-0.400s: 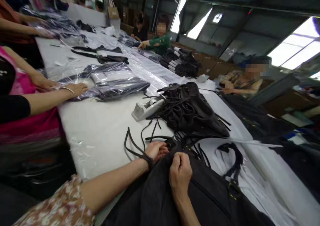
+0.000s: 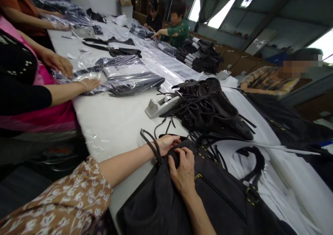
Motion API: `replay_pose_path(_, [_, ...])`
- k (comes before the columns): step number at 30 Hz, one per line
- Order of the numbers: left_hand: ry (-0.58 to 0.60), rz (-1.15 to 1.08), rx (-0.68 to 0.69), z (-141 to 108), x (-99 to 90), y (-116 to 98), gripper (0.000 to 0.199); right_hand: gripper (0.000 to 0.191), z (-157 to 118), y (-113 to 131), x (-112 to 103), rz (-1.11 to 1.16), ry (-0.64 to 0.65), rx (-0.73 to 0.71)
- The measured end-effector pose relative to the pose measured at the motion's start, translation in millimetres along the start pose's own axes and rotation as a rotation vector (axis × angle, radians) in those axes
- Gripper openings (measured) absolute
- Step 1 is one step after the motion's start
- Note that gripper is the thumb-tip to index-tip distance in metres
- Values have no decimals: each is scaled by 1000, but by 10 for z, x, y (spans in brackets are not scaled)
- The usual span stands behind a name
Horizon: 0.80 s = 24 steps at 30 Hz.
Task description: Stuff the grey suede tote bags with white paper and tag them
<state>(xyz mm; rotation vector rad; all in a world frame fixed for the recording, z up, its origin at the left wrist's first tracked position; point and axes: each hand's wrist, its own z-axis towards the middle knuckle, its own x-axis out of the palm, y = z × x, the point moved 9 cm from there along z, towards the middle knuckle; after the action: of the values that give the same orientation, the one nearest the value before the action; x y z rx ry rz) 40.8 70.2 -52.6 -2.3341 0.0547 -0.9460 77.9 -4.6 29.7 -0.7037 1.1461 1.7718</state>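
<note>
- Nearest you: black bag (image 2: pixel 223 214), its top end on the white surface (image 2: pixel 111 124). No plastic on it, cord (image 2: pixel 148 139) loose at the top. Looks part-handled to me: bag laid out, cord end loose.
- Your right hand (image 2: pixel 183 170) is closed on a fold near the bag's top edge, knuckles up, forearm coming up from below, fingers curled toward your left.
- Your left hand (image 2: pixel 168 145) reaches across from the left, wrist bent in at the top edge. Fingers curl inward; tips hidden, so can't tell if you're gripping. Cord crosses that wrist.
- Right of the bag: dark strap (image 2: pixel 257 167) over white sheeting (image 2: pixel 286 190).
- Just past your hands: pile of black bags (image 2: pixel 213 110), tape dispenser (image 2: pixel 161 106) beside it on your left.
- Farther left: plastic-wrapped bag (image 2: pixel 135 80), a co-worker's hand (image 2: pixel 90 84) flat at its near end.
- Far side: banded black stack (image 2: pixel 200 54), then a co-worker in a green sleeve (image 2: pixel 179 32).
</note>
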Motion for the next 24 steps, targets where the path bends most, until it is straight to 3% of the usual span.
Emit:
replay_pose_path(3, [20,-77,-48,-325,-142,105,14,26,6,-25,13,-21,7,14])
replay_pose_path(8, [85,-192,-115,-1245,-324,446,17,29,20,-1,36,-60,13,24])
replay_pose_path(11, [-33,-193,-39,-1720,-395,623,21,30,22,5,44,-64,6,26])
replay_pose_path(14, [-80,-167,106,-1985,-400,653,25,30,18,-1,50,-74,5,24])
replay_pose_path(17, [-252,-209,175,-2093,-660,584,27,31,11,-11,46,-78,0,24])
replay_pose_path(20, [-450,-85,315,-2230,-963,282,25,31,7,-13,39,-77,-4,24])
replay_pose_path(22, [-405,171,409,-2299,-891,36,28,31,6,-13,35,-80,-5,26])
replay_pose_path(24, [-257,448,381,-2311,-639,-23,34,31,8,-12,32,-83,-3,30])
